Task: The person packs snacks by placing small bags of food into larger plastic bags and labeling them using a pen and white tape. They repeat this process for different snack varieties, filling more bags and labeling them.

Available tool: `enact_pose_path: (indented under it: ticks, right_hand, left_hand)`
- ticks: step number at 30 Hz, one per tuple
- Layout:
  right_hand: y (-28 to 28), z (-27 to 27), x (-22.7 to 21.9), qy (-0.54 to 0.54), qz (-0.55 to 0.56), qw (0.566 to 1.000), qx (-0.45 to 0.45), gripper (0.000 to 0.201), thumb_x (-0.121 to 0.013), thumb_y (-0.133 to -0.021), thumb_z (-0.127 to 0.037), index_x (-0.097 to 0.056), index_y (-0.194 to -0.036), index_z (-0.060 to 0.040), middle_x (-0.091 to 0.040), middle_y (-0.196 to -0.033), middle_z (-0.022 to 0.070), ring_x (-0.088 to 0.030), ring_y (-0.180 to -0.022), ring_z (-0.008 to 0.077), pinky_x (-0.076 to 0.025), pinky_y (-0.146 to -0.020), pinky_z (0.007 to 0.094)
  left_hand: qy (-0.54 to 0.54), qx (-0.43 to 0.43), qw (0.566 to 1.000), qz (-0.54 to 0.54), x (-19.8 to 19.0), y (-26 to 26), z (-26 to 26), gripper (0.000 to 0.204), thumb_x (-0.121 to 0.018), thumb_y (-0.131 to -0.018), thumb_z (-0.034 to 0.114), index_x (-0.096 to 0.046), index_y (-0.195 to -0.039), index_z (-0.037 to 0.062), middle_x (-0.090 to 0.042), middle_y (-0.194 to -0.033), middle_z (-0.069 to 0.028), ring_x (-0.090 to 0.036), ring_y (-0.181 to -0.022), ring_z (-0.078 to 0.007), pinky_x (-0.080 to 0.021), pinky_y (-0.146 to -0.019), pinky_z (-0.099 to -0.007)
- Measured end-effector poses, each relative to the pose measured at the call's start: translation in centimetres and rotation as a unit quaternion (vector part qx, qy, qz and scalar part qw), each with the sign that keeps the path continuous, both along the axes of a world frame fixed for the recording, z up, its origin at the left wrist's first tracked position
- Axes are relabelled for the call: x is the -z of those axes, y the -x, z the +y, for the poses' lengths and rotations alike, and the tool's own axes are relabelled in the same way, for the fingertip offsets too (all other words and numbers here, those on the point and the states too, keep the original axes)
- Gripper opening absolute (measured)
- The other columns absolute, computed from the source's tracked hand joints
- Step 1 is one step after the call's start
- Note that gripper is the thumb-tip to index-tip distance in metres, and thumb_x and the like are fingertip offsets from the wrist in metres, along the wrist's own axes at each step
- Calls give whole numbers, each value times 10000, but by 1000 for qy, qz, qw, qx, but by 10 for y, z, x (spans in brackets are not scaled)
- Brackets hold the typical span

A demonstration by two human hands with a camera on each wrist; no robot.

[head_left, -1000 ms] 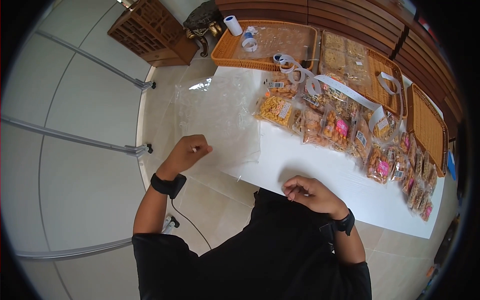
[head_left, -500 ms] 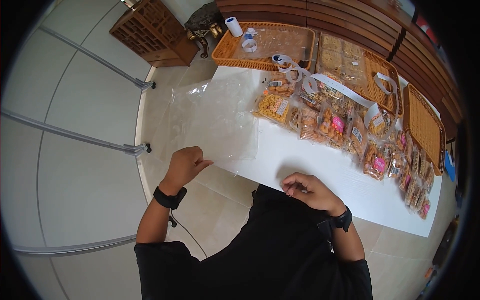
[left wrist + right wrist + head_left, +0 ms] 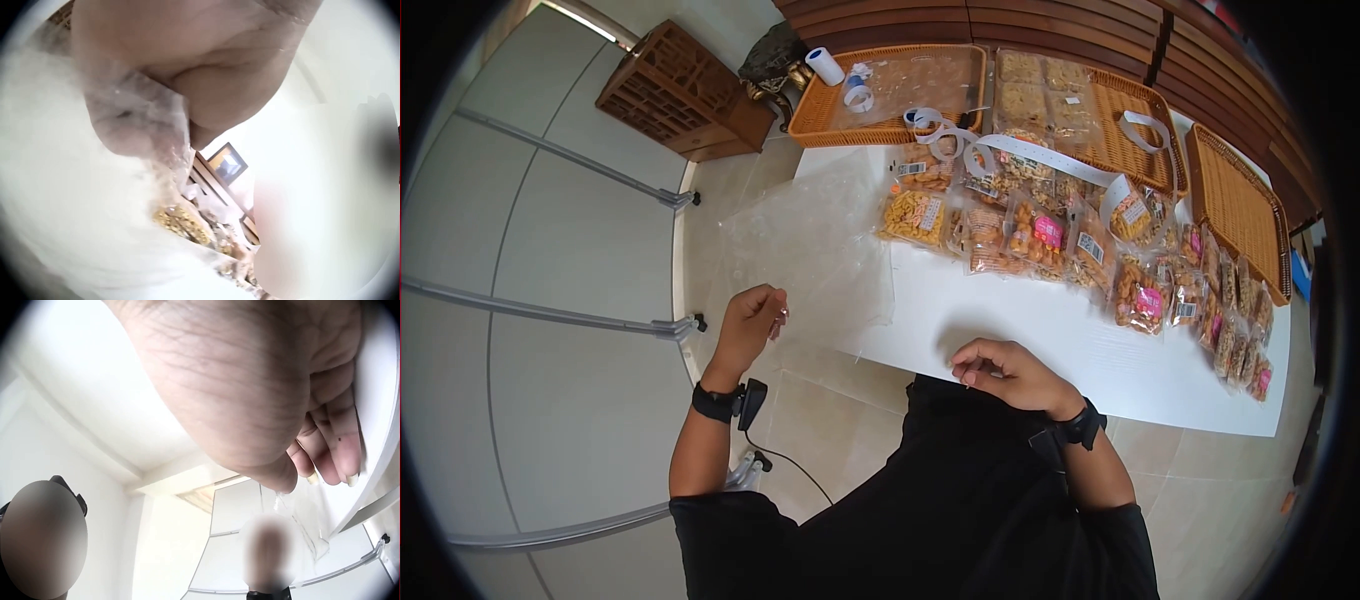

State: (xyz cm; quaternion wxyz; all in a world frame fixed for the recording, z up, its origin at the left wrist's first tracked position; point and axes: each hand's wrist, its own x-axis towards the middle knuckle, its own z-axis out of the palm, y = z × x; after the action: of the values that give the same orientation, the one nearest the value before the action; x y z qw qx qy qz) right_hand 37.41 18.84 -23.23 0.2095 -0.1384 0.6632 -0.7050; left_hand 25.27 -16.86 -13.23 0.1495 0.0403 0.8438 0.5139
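Observation:
A large clear plastic bag lies flat over the left end of the white table and hangs past its edge. At its near left side my left hand has its fingers curled in. In the left wrist view, clear film covers those fingers, with the thumb pinching it. My right hand rests at the table's front edge, its fingers loosely bent and holding nothing. Bagged snacks lie beyond it, among them a bag of yellow snacks and a pouch with a pink label.
Along the back stand wicker trays, one with a paper roll and plastic sheets. A strip of white labels curls across the snack packs. Grey panels stand on the left, near a wooden cabinet.
My left hand has turned, so its fingertips now show with plastic at them. The head view has shifted slightly. My right hand has stayed at the table edge.

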Motion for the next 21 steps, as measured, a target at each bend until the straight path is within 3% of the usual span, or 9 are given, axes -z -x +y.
enact_pose_path:
  ticks: [2,5,7,9,11,13,14,18,21]
  right_hand:
    - [2,0,1,-9,11,1000,-13,218,-620,-970,-83,-603,-1174,-7,-682,-1013,72,-647,-959,151,-509,-870,308]
    - [2,-2,-3,3,11,999,-36,287,-629,-980,-126,-558,-1235,-15,-664,-1028,74,-646,-979,160,-513,-886,320]
    - [0,-6,-12,48,-2,998,-38,334,-633,-988,-156,-524,-1272,-17,-652,-1035,76,-644,-989,165,-515,-890,322]
    - [-4,-8,-24,112,-28,993,-22,374,-633,-994,-183,-491,-1298,-17,-641,-1040,78,-643,-996,167,-518,-888,319]
    - [-5,-6,-33,101,9,995,14,378,-644,-989,-179,-492,-1289,-9,-643,-1043,73,-638,-989,153,-518,-881,304]
    - [-4,2,-33,89,15,994,62,375,-658,-980,-163,-496,-1280,-7,-644,-1037,63,-632,-973,134,-517,-859,284]
    - [-4,5,-29,85,5,992,94,371,-665,-974,-150,-499,-1275,-10,-645,-1029,55,-628,-961,122,-516,-841,272]
    - [-11,12,-18,93,-22,979,180,254,-690,-942,-76,-586,-1166,-12,-667,-890,13,-618,-804,82,-502,-718,249]
    - [-18,13,-22,66,-22,976,207,171,-678,-942,-54,-630,-1099,-7,-677,-831,14,-619,-732,80,-500,-681,247]
  left_hand:
    - [16,-19,1000,14,-11,-12,17,329,-639,-997,191,-557,-712,48,-499,-632,39,-424,-554,-50,-350,-513,-230]
    - [47,22,983,175,0,-25,39,331,-692,-951,148,-543,-681,28,-494,-612,14,-407,-559,-55,-342,-514,-237]
    - [52,29,973,222,7,-43,82,321,-718,-914,119,-534,-680,-1,-494,-609,-24,-416,-587,-64,-355,-524,-254]
    - [9,84,981,172,23,-58,126,266,-698,-917,101,-549,-725,-9,-497,-618,-51,-438,-615,-78,-381,-539,-278]
    - [-35,133,984,110,43,-67,162,167,-661,-937,89,-588,-819,-5,-537,-680,-66,-503,-654,-76,-424,-575,-281]
    - [-97,159,974,129,53,-69,184,110,-636,-954,87,-599,-902,-3,-569,-751,-74,-558,-716,-78,-465,-629,-268]
    - [-128,170,967,138,56,-70,191,91,-624,-962,85,-604,-944,-2,-585,-787,-78,-585,-746,-78,-486,-656,-262]
    - [-264,140,954,-33,54,-74,197,81,-585,-991,83,-593,-1028,12,-624,-927,-79,-648,-835,-124,-534,-770,-258]
    - [-210,158,964,37,56,-77,197,89,-605,-971,55,-578,-1049,23,-631,-951,-97,-658,-823,-144,-529,-763,-258]
